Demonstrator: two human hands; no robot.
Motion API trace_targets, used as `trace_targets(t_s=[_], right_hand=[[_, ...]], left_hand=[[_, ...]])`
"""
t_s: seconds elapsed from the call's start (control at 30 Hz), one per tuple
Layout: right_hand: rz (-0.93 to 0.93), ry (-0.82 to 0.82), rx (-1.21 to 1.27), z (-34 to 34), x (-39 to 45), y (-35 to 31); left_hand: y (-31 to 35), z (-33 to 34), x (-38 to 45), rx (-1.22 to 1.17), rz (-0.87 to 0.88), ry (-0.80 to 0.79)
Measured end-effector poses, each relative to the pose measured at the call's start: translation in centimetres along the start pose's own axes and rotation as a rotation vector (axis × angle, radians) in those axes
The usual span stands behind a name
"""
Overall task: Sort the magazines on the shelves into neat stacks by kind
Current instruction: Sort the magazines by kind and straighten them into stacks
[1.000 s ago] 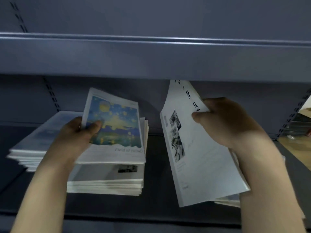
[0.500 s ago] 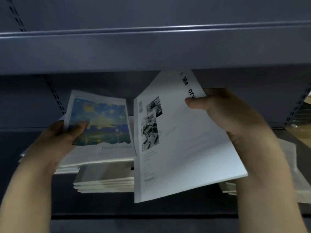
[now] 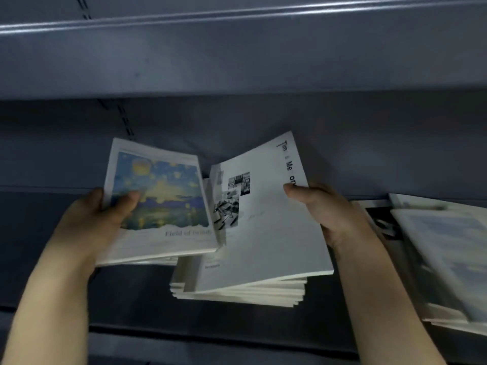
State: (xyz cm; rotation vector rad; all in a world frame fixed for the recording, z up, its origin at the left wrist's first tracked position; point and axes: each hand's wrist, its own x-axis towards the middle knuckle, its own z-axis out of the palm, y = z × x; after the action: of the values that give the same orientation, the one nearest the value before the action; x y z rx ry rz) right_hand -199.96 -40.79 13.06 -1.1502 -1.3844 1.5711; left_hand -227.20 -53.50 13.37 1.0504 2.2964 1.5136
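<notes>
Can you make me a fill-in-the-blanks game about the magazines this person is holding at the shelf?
1. The left hand holds the magazine with the colourful painted cover that reads "Field of ____".
2. The right hand holds the ____ magazine with black-and-white photos.
3. That magazine hangs tilted over the middle ____ of magazines on the shelf.
4. Each hand's grip puts the ____ on top of the cover.

Missing words: minds; white; stack; thumb
</notes>
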Motion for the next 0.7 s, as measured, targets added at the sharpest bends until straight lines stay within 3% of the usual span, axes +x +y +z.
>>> trace_targets(t_s=[0.23,0.37,0.53,0.7], right_hand=[[0.074,0.019,-0.026,2.8,2.2,2.5],[-0.009,0.076,-0.280,3.5,3.0,3.3],[-0.038,0.287,-0.710,4.1,3.4,3.7],[0.005,0.346,-0.838,4.5,3.3,3.3]], left_hand=[[-1.9,-1.5,2.7,0.000,-0.012,-0.001],[-2.6,-1.6,3.9,0.019,-0.008,-0.017],[-3.4,-1.7,5.2,-0.017,-0.018,-0.073],[-3.8,-2.1,6.1,-0.044,-0.028,-0.134]])
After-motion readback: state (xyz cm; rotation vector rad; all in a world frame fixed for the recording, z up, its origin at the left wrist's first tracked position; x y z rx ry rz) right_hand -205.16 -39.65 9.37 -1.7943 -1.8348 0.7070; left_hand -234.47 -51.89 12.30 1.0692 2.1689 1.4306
